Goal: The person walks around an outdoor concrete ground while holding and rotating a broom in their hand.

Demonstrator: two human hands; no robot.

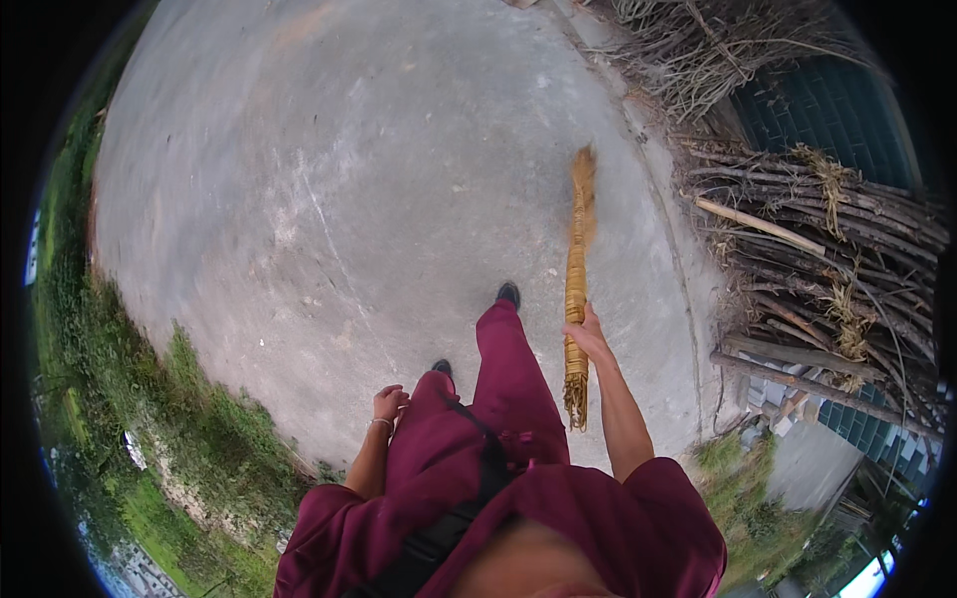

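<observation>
Ground: outdoor concrete slab (329, 179), grey, pale scuff streaks, small bits of debris scattered on it; I see it curve with the lens.
Left edge: grass and weeds (150, 439) border the slab on my left side and run down toward the lower left.
Right edge: stacked bundles of sticks (817, 249), tied with straw-coloured bands, lying just off the slab; looser dry twigs (698, 50) piled above them in the picture.
Behind sticks: dark tiled roof surface (827, 110), partly covered by the twigs.
Right hand: my right hand (588, 334) has its fingers wrapped around the broom handle, arm stretched out forward and to the right.
Broom: straw broom (576, 259), yellow-brown, bound in rings along its length; long axis runs away from me, one end pointing out over the slab and blurred, frayed end hanging near my right forearm. Whether the far end touches the concrete I can't tell.
Left hand: my left hand (389, 402) hangs by my left thigh, fingers loosely curled, holding nothing; thin bracelet at the wrist.
Body: maroon top and trousers (508, 389), black strap across the chest, dark shoes (508, 293) on the concrete, right foot ahead of left.
Broom vs sticks: broom is between my right leg and the stick bundles, apart from both.
</observation>
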